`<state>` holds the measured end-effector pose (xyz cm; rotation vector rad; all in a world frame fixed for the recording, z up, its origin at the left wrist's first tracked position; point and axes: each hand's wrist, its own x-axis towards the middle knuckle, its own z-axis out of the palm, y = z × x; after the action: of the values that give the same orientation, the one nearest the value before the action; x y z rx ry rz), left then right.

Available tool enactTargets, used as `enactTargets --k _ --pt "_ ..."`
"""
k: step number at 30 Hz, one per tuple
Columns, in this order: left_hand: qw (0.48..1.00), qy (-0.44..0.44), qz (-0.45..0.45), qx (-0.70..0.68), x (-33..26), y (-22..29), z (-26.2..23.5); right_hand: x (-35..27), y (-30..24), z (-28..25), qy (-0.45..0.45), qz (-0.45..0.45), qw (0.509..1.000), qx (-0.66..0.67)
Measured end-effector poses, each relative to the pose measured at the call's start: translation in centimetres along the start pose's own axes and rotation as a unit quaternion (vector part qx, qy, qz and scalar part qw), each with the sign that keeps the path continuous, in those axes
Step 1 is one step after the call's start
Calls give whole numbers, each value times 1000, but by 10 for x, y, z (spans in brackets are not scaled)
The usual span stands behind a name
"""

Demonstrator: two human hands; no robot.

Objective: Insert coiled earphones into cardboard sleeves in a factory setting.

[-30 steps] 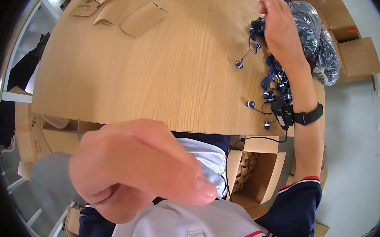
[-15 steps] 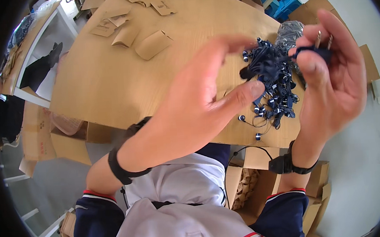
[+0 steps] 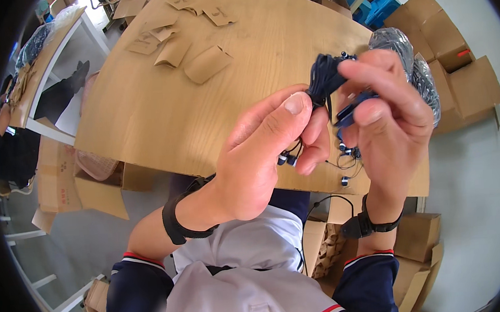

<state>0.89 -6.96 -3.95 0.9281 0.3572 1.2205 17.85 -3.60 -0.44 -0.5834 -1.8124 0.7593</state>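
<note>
A bundle of dark blue earphone cable [image 3: 325, 76] is pinched in my left hand [image 3: 255, 141], thumb on top. Two earbuds [image 3: 288, 158] with white bands dangle below its fingers. Close beside it, my right hand [image 3: 391, 114] curls its thumb and fingers around the dark blue earphone plug [image 3: 348, 113]; motion blurs this part and its metal pins are out of sight. Behind both hands lies the pile of earphones, mostly covered. One loose earbud [image 3: 345, 180] shows near the table's front edge.
Folded brown cardboard sleeves [image 3: 209, 64] lie at the far left of the wooden table [image 3: 143, 117]. Bags of earphones [image 3: 391, 39] stand at the right edge. Open cartons [image 3: 459, 77] are to the right, and another carton [image 3: 98, 187] is at lower left.
My left hand has closed on the cable bundle, which now stands up from its fingers. My right hand has come left and down, bringing the plug close to the bundle.
</note>
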Motion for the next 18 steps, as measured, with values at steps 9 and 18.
enactTargets --k 9,18 --pt "972 -76 24 221 0 20 -22 0 -7 25 68 176 977 104" --pt "782 -8 71 619 10 27 -80 -15 11 28 31 9 999 -36"
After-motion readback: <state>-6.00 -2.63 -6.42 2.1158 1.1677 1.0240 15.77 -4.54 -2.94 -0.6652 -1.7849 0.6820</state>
